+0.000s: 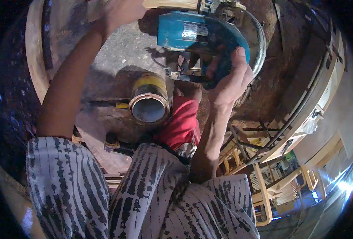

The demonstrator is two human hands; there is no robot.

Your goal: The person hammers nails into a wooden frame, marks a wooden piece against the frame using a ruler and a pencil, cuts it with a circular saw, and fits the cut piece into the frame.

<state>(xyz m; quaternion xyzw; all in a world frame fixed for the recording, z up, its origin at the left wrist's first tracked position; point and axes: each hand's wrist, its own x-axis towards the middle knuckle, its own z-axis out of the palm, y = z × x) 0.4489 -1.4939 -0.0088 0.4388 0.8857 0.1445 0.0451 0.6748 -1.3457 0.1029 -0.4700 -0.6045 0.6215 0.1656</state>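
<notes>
My right hand [233, 77] is wrapped around the handle of a teal power tool [172, 30] with a white label on its body; its exact kind I cannot make out. A curved silver metal edge [261, 47] runs along its right side. At the top edge, my left hand [122, 14] lies over a pale piece of wood [170, 4] and grips it; its fingertips are partly cut off. The wood reaches toward metal parts behind the tool. Below the tool stands an open can [150, 87] with a yellow band, its mouth facing me.
A dark-handled tool with a yellow part [122, 105] lies left of the can. Red cloth [181, 121] is beside the can. A curved wooden edge [35, 47] bounds the left side. At right are a long bench [324, 99], wooden frames [262, 195] and a bright light.
</notes>
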